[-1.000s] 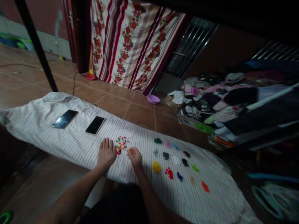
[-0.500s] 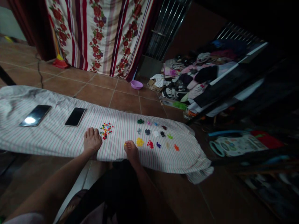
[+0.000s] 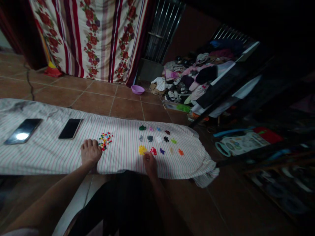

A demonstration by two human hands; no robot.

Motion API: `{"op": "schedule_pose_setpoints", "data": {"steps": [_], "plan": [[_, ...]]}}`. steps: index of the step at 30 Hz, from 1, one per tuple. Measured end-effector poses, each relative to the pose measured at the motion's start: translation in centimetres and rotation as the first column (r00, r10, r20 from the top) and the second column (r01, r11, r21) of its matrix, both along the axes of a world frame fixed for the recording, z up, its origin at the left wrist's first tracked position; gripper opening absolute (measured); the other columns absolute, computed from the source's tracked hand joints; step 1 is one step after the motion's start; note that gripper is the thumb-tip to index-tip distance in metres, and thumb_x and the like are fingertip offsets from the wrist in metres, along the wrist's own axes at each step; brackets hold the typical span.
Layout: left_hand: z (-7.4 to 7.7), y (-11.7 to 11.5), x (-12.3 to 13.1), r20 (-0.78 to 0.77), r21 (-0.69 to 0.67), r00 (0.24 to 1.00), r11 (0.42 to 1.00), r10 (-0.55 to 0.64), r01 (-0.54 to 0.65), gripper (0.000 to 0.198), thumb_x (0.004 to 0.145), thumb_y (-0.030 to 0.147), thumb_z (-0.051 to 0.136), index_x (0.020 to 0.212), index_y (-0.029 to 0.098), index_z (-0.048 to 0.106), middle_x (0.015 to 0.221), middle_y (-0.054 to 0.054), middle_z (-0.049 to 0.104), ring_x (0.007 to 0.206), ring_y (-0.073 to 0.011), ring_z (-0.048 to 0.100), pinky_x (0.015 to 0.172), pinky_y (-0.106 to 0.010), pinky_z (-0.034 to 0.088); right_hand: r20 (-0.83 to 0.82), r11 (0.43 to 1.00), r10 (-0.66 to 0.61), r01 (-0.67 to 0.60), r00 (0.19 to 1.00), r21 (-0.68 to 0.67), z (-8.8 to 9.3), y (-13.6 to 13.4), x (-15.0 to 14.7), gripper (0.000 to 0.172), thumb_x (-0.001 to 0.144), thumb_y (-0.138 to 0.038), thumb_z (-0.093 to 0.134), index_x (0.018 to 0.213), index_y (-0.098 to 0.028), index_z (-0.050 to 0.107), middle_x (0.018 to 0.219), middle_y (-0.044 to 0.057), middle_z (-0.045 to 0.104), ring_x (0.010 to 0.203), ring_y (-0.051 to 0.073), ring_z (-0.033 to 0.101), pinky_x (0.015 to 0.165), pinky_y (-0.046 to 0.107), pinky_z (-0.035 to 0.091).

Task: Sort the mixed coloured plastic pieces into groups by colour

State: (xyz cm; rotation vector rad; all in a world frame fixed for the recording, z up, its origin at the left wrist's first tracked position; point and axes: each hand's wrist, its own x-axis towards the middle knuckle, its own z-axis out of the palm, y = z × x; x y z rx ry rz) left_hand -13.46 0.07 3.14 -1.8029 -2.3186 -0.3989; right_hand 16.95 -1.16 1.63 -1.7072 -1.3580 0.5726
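Observation:
My left hand [image 3: 90, 152] lies palm down on the striped cloth [image 3: 123, 137], its fingers stretched out and slightly apart. Just beyond its fingertips is a scatter of small mixed-colour pieces [image 3: 106, 140], perhaps beads. My right hand [image 3: 150, 162] is at the near edge of the yellow pile [image 3: 142, 150], with thumb and fingers pinched together. Whatever is between those fingertips is too small to make out. Right beside it lies the red pile [image 3: 153, 150]. More small piles sorted by colour sit in rows, among them dark green [image 3: 142, 128], grey [image 3: 150, 138], black [image 3: 166, 139] and orange [image 3: 181, 151].
Two phones, a larger one [image 3: 23, 131] and a smaller one [image 3: 70, 128], lie on the cloth at the left. Past the far edge, a purple basin [image 3: 137, 89] stands on the tiled floor beside a heap of clothes [image 3: 192, 75]. A floral curtain [image 3: 98, 42] hangs behind.
My right hand has moved right to the yellow pile; a yellow bit showed at its fingertips before. My left hand rests in the same place on the cloth. The whole view has shifted.

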Motion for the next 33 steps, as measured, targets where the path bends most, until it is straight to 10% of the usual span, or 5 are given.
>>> {"op": "schedule_pose_setpoints", "data": {"steps": [18, 33], "plan": [[0.0, 0.0, 0.2, -0.017, 0.013, 1.000, 1.000, 0.016, -0.016, 0.029, 0.087, 0.026, 0.038, 0.103, 0.012, 0.058, 0.110, -0.017, 0.057, 0.121, -0.0350, 0.045, 0.097, -0.045, 0.036, 0.480, 0.990, 0.133, -0.141, 0.867, -0.019, 1.2, 6.6, 0.5, 0.026, 0.079, -0.018, 0.045, 0.085, -0.021, 0.070, 0.088, 0.004, 0.071, 0.086, 0.020, 0.061, 0.078, 0.029, 0.046], [-0.4, 0.1, 0.1, -0.078, 0.035, 0.997, 0.999, 0.020, -0.017, 0.026, 0.088, 0.025, 0.040, 0.099, 0.012, 0.058, 0.113, -0.018, 0.056, 0.119, -0.0338, 0.047, 0.095, -0.043, 0.036, 0.523, 0.987, 0.147, -0.159, 0.840, -0.023, 0.8, 7.0, 0.2, 0.027, 0.081, -0.012, 0.044, 0.081, -0.018, 0.071, 0.086, 0.005, 0.071, 0.083, 0.018, 0.062, 0.081, 0.028, 0.045]]}}
